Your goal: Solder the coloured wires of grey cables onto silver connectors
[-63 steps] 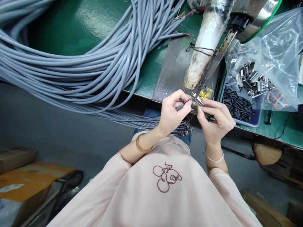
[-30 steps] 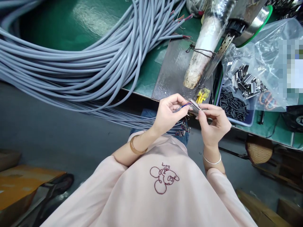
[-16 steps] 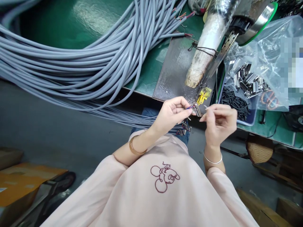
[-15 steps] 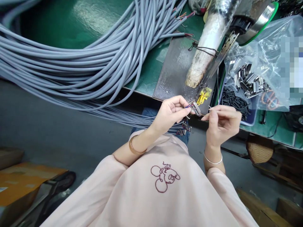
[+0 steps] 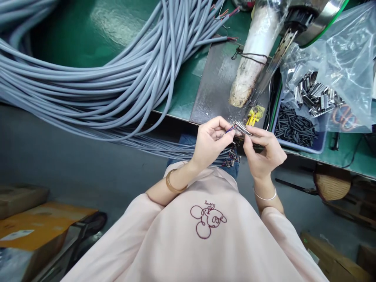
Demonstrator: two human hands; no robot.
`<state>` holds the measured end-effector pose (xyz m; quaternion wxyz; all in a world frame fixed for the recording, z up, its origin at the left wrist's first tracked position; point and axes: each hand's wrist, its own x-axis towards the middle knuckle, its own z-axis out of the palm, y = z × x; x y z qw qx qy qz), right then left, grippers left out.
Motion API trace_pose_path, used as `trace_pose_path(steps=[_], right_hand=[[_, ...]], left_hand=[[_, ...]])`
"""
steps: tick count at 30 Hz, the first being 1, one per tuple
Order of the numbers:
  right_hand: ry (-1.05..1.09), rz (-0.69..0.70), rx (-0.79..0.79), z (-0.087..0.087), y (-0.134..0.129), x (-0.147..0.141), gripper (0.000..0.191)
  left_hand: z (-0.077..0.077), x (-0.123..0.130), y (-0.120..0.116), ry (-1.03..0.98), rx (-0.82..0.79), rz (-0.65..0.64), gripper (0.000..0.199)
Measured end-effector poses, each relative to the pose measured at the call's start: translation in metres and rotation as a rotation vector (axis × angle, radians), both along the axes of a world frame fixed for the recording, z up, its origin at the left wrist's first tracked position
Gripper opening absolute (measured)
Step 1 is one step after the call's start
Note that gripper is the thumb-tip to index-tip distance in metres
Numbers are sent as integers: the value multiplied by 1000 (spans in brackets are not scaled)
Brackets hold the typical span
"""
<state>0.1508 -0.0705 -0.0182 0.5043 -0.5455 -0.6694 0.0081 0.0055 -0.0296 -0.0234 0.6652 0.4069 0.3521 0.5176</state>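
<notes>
Glare whitens the green tabletop (image 5: 79,35); the floor (image 5: 117,176) is dim.

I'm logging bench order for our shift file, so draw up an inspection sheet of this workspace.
Surface: green tabletop bearing a dark metal plate; bright specks near the plate's front edge.
Job's things: multi-pin connector between the hands, coloured wires at one end.
Grip: left hand pinches the wires; right hand pinches the connector's other end.
Cables: grey cable bundle across the left side, some ends stripped; more cables run below the table edge.
Clutter: yellow piece on the plate; blue bin of black pieces; loose connectors in or under a clear plastic bag.
Surroundings: orange-topped box at lower left, woven seat at right.
</notes>
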Motion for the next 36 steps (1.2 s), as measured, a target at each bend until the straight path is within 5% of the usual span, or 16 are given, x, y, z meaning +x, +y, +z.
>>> trace_pose_path(steps=[36], right_hand=[[-18, 27, -60, 16, 13, 7, 14]], left_hand=[[11, 10, 10, 163, 69, 55, 19]])
